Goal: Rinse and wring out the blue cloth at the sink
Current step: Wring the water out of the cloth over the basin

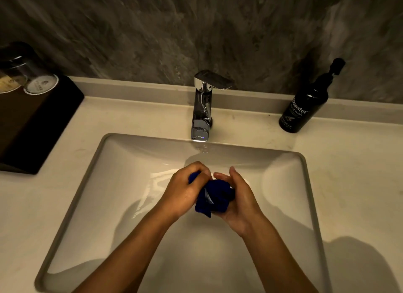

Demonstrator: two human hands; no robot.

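Observation:
The blue cloth (214, 195) is bunched into a wet wad over the middle of the white sink (122, 162). My left hand (185, 190) grips its left end with curled fingers. My right hand (239, 199) cups the cloth's right side from below, fingers wrapped around it. Both hands press the cloth between them. Straight behind them stands the chrome faucet (202, 109), and water runs from its spout toward the hands. Wet streaks shine on the basin floor to the left of my hands.
A black hand-wash pump bottle (305, 105) stands on the counter at the back right. A dark box (32, 127) with glasses (32, 79) on top fills the back left. The pale counter (353, 172) surrounds the basin, with a dark stone wall behind.

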